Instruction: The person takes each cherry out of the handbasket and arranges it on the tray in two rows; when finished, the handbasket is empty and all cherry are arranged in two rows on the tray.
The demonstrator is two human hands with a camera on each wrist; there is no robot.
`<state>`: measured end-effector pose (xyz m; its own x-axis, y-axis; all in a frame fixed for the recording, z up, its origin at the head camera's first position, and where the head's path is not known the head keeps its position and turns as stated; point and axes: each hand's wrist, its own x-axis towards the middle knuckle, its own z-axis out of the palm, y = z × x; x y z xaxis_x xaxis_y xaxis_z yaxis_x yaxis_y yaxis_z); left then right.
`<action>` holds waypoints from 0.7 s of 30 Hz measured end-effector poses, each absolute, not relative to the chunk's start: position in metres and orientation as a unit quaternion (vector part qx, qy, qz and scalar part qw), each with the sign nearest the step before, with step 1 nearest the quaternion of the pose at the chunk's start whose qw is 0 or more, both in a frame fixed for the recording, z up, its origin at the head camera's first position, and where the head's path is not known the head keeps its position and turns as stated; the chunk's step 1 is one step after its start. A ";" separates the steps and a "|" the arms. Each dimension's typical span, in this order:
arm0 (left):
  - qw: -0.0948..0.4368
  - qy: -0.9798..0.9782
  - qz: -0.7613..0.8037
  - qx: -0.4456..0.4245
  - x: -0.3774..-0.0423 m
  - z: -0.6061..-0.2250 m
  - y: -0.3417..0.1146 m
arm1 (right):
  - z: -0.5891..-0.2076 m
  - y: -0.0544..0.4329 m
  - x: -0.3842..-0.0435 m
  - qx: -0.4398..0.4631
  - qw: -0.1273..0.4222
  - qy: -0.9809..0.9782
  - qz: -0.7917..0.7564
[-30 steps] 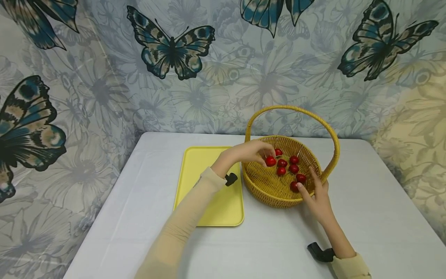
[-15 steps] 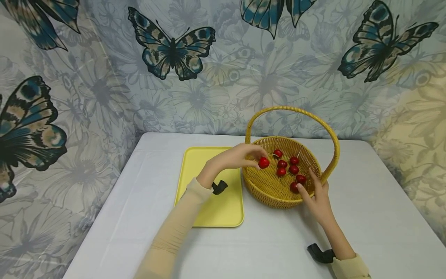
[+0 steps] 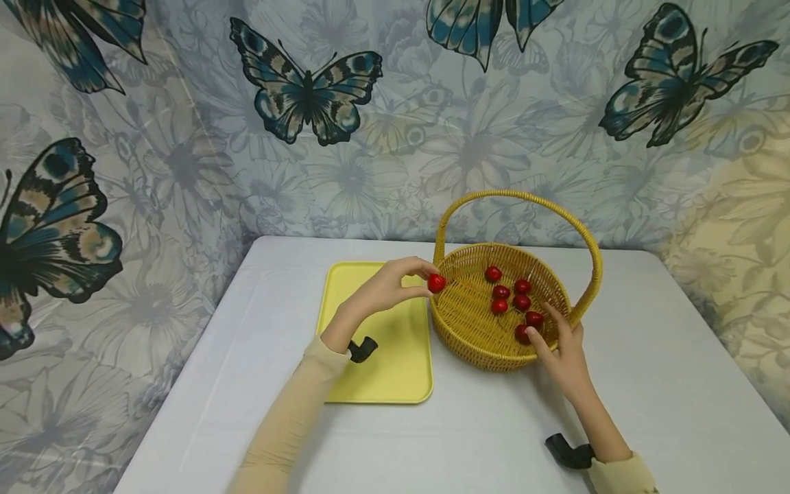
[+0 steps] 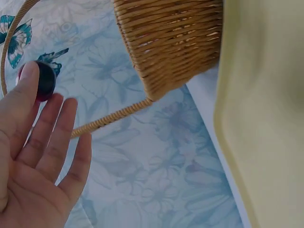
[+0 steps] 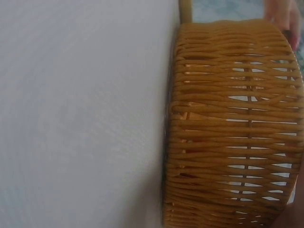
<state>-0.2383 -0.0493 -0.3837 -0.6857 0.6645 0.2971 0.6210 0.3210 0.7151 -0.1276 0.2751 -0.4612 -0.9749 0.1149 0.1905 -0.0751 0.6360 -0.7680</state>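
Observation:
Between thumb and fingertips, my left hand (image 3: 384,287) pinches a red cherry (image 3: 436,283) at the left rim of the yellow wicker basket (image 3: 472,353). In the left wrist view that cherry (image 4: 46,81) looks dark, and the other fingers extend loosely away from it. Several red cherries (image 3: 501,292) lie inside the basket, mostly toward its right side. My right hand (image 3: 566,360) rests on the basket's front right rim, thumb and forefinger spread over the inside near two cherries. Its other fingers are largely hidden in the head view.
Left of the basket lies a flat yellow tray (image 3: 395,370), partly beneath my left forearm in the head view. The basket's tall arched handle (image 3: 518,195) rises over it. A white cloth covers the table (image 3: 481,439), and a butterfly-patterned backdrop (image 3: 401,185) stands behind.
My left hand has moved left with the cherry, from over the basket's inside to its left rim. The right hand and the basket have stayed in place.

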 end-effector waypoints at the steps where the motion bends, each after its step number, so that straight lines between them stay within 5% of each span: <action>1: 0.018 0.813 0.436 0.385 -0.238 -0.387 -0.053 | -0.462 0.275 -0.128 -0.011 0.111 -0.898 0.426; 11: -0.041 0.845 0.447 0.289 -0.233 -0.409 -0.086 | -0.461 0.273 -0.127 -0.010 0.115 -0.898 0.424; 21: -0.042 0.868 0.452 0.203 -0.235 -0.432 -0.112 | -0.462 0.274 -0.129 -0.008 0.115 -0.898 0.425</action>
